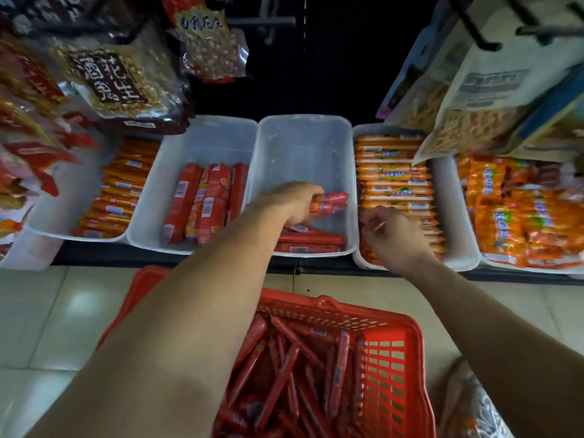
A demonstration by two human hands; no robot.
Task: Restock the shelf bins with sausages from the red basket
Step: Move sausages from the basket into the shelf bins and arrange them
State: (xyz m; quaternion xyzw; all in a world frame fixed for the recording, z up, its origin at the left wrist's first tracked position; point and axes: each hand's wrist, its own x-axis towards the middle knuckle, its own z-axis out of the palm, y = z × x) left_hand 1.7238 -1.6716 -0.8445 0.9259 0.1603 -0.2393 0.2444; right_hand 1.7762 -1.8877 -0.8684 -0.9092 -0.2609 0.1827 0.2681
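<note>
A red basket (392,358) full of several thin red sausages (284,384) sits low in the head view. Above it a row of white shelf bins runs across. My left hand (295,200) reaches into the middle bin (303,143) and grips a bunch of red sausages (331,202) above a few red sausages (311,240) lying at the bin's near end. My right hand (393,237) hovers over the near end of the orange-sausage bin (395,181), fingers curled, pinching one thin orange stick (379,226).
A bin of thick red sausages (202,200) stands left of the middle bin, and an orange sausage bin (117,191) further left. Orange packs (518,210) fill the far right bin. Hanging snack bags (117,74) overhang the bins on both sides. Tiled floor lies below.
</note>
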